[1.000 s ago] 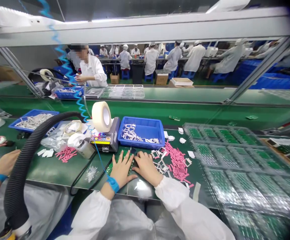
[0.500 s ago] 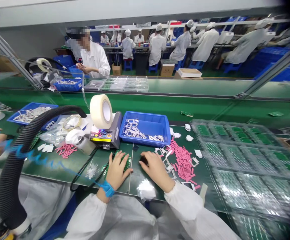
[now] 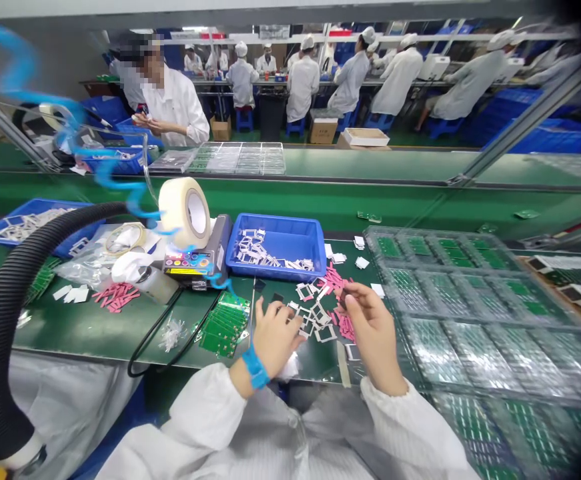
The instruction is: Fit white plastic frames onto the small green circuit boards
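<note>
My right hand [image 3: 373,330] is raised, thumb and fingers pinched on a small dark piece [image 3: 343,299] above pink strips [image 3: 344,325]. My left hand [image 3: 275,337] curls loosely just beside white frames [image 3: 313,320]; I can't tell if it grips anything. Green circuit boards [image 3: 223,331] lie left of it on the green surface [image 3: 95,337].

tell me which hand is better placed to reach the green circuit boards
The left hand, probably: it sits beside the green circuit boards and looks empty, while the right hand is farther off, pinching a small dark piece.
</note>
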Demonstrator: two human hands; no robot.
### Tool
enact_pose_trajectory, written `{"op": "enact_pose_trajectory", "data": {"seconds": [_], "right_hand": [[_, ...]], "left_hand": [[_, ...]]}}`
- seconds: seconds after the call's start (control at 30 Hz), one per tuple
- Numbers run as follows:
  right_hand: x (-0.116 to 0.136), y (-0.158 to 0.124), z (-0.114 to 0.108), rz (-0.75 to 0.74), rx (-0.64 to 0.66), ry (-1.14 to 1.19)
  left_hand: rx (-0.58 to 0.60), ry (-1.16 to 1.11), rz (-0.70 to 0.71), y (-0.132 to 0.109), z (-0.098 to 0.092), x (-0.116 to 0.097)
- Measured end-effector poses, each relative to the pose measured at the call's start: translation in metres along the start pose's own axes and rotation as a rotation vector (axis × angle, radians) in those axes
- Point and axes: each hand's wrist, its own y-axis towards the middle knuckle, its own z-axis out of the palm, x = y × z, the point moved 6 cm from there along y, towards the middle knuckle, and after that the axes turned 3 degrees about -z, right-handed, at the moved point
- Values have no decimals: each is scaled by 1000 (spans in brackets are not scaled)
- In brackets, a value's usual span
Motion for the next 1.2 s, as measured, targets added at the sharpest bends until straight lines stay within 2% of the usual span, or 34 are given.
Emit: {"op": "enact_pose_trajectory", "data": {"seconds": [0.1, 0.2, 0.3, 0.4, 0.5, 0.6, 0.67, 0.73, 0.77, 0.83, 0.9, 1.0, 1.1, 1.13, 1.2], "right_hand": [[-3, -8, 2, 13, 51, 14], [-9, -15, 4, 19, 90, 0], [-11, -20, 3, 14, 102, -24], [-4, -22, -2, -19, 75, -41], [11, -24, -7, -67, 39, -47], [29, -29, 10, -76, 134, -25], [42, -41, 43, -67, 326, 15], [54, -63, 93, -62, 602, 63], [59, -79, 122, -43, 771, 89], [62, -118, 183, 43, 1110, 142], [57, -162, 240, 169, 1367, 180], [45, -225, 312, 329, 1597, 202], [37, -288, 358, 521, 1803, 248], [36, -304, 368, 580, 1823, 274], [34, -322, 385, 677, 1753, 333]], "left_hand": [[32, -24, -64, 11, 21, -11], [32, -121, -153, 18, 28, -8], [-4, -306, -247, 21, 20, 5], [-35, -579, -351, 18, 3, 22], [14, -918, -467, -5, -13, 38], [85, -1219, -601, -52, -24, 53], [114, -1363, -701, -94, -25, 63], [47, -1466, -816, -138, -23, 80], [-35, -1505, -872, -159, -23, 92], [-272, -1554, -969, -202, -27, 123], [-524, -1566, -1056, -245, -35, 158], [-817, -1538, -1167, -308, -54, 204], [-961, -1513, -1226, -357, -75, 228], [-977, -1515, -1229, -368, -80, 232], [-989, -1531, -1216, -383, -87, 236]]}}
